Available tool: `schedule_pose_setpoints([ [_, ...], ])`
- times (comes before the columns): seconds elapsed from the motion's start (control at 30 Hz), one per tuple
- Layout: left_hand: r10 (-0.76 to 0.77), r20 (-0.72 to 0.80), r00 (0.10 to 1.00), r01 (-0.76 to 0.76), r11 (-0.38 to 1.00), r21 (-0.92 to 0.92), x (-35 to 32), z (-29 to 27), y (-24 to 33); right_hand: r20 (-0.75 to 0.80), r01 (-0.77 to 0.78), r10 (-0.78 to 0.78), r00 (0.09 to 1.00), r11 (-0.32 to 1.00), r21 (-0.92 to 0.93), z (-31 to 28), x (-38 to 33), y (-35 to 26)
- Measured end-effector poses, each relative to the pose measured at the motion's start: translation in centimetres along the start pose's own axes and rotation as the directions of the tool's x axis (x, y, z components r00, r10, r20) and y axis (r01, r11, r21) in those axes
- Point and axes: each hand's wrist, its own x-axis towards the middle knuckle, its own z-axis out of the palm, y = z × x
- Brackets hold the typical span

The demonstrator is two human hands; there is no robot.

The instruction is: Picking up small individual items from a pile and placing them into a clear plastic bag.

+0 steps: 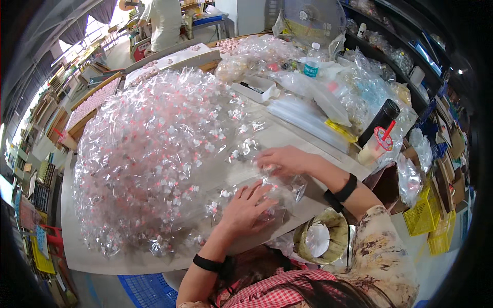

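A big heap of small clear plastic bags with pink and white pieces [154, 149] covers the left and middle of the grey table [92, 256]. My left hand [245, 205] lies flat, fingers spread, on a clear bag [280, 192] at the heap's near edge. My right hand [285, 159] rests just beyond it, fingers curled on the same clear plastic. Whether either hand grips the bag is hard to tell through the glare. Both wrists wear black bands.
A roll of tape in a woven holder [321, 238] sits by my right elbow. A drink cup with a red straw [377, 143], a black bottle [380, 120], a water bottle [311, 61], a fan [313, 18] and bagged goods crowd the right. A person [164, 23] stands at the far end.
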Motion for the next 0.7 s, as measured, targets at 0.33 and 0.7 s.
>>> schedule_pose_setpoints([
  [0.33, -0.018, 0.006, 1.0, 0.018, 1.0, 0.011, 0.1, 0.4, 0.1, -0.273, -0.095, 0.112, 0.956, 0.993, 0.073, 2.6, -4.4, 5.4],
  [0.7, -0.011, 0.029, 1.0, 0.011, 1.0, 0.012, 1.0, 0.7, 0.0, -0.158, 0.172, 0.686, 0.71, 0.048, 0.984, 1.6, -10.0, 5.0],
])
